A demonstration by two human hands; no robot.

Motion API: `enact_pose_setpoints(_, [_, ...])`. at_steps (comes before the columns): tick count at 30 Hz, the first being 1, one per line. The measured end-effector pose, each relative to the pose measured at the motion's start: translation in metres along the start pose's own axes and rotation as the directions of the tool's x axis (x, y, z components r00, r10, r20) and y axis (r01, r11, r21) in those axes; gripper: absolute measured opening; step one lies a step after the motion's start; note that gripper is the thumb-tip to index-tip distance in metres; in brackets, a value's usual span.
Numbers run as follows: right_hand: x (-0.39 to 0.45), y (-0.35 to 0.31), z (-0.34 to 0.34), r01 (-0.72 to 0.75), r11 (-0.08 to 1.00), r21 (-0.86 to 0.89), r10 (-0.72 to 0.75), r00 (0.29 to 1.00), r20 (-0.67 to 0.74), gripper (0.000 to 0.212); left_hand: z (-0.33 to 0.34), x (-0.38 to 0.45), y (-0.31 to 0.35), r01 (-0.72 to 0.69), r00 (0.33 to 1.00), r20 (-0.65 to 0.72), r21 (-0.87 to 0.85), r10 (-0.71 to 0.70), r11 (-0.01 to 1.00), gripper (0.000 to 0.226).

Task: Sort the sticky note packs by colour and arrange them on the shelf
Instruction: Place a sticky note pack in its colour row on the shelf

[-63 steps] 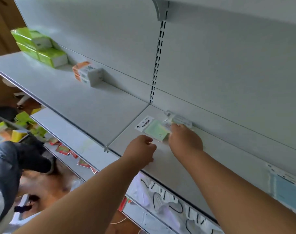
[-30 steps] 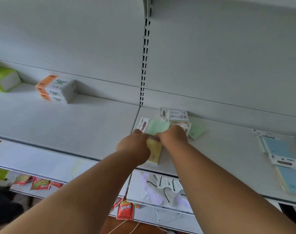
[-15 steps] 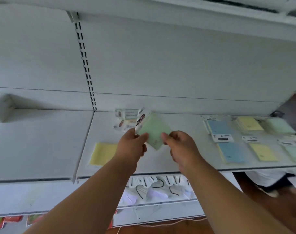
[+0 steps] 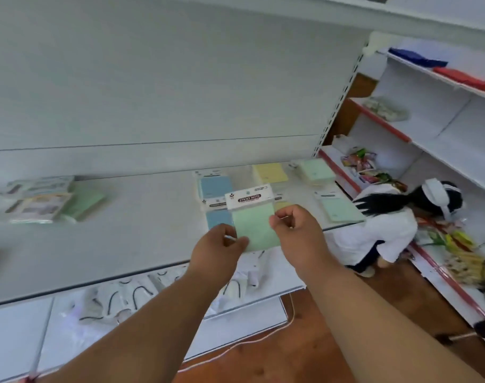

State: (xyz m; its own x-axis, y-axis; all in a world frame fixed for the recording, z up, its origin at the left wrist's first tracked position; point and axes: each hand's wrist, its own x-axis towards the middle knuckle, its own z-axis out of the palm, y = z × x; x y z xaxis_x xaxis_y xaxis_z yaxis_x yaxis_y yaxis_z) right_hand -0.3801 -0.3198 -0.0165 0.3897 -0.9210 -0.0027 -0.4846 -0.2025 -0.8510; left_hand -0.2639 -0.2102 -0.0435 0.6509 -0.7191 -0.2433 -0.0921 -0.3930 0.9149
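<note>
I hold a green sticky note pack [image 4: 253, 226] with a white header card above the white shelf [image 4: 141, 244]. My left hand [image 4: 217, 251] pinches its lower left corner and my right hand [image 4: 296, 233] pinches its right edge. Behind it on the shelf lie blue packs [image 4: 215, 187], a yellow pack [image 4: 269, 172], a green stack [image 4: 316, 170] at the back right and another green pack [image 4: 339, 207] near the front right. An unsorted pile of packs [image 4: 39, 199] lies at the shelf's left.
A person in a white top [image 4: 385, 228] crouches on the floor to the right, beside another shelf unit with red edges [image 4: 418, 150] holding snack packets. A lower shelf [image 4: 152, 297] holds clear bags. A cord runs over the brown floor [image 4: 263, 341].
My view has swung to the right along the shelf. Both hands have carried the green pack from the unsorted pile over to the sorted blue, yellow and green packs.
</note>
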Motion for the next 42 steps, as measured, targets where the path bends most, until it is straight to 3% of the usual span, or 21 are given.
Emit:
enact_pose_setpoints(5, [0.034, 0.035, -0.066, -0.037, 0.999, 0.003, 0.038, 0.999, -0.009, 0.017, 0.061, 0.005, 0.035, -0.122, 0.991, 0.075, 0.184, 0.11, 0.975, 0.012])
enact_pose_setpoints(11, [0.078, 0.06, -0.105, -0.137, 0.987, -0.082, 0.131, 0.988, -0.077, 0.023, 0.123, 0.046, 0.059, -0.088, 0.989, 0.132, 0.141, 0.07, 0.986, 0.011])
enact_pose_setpoints(17, [0.131, 0.088, -0.154, -0.169, 0.933, -0.318, 0.166, 0.985, -0.036, 0.023, 0.184, 0.064, 0.091, -0.129, 0.982, 0.173, 0.358, 0.071, 0.925, 0.016])
enact_pose_setpoints(21, [0.171, 0.106, -0.167, -0.09, 0.875, -0.475, 0.134, 0.989, 0.06, 0.025, 0.221, 0.079, 0.112, -0.093, 0.994, 0.091, 0.528, 0.053, 0.844, 0.022])
enact_pose_setpoints(27, [0.209, 0.124, -0.156, 0.129, 0.79, -0.6, 0.047, 0.962, 0.27, 0.032, 0.255, 0.084, 0.111, 0.133, 0.988, -0.146, 0.598, -0.055, 0.79, 0.027])
enact_pose_setpoints(30, [0.211, 0.124, -0.158, 0.143, 0.805, -0.576, 0.006, 0.968, 0.249, 0.033, 0.263, 0.081, 0.112, 0.184, 0.972, -0.228, 0.606, -0.053, 0.774, 0.028])
enact_pose_setpoints(37, [0.215, 0.119, -0.162, 0.157, 0.803, -0.575, 0.039, 0.949, 0.313, 0.019, 0.271, 0.079, 0.115, 0.208, 0.965, -0.257, 0.615, -0.055, 0.76, 0.029])
enact_pose_setpoints(42, [0.205, 0.113, -0.154, 0.208, 0.778, -0.592, -0.083, 0.969, 0.232, 0.025, 0.26, 0.071, 0.112, 0.204, 0.959, -0.278, 0.562, -0.05, 0.801, 0.032])
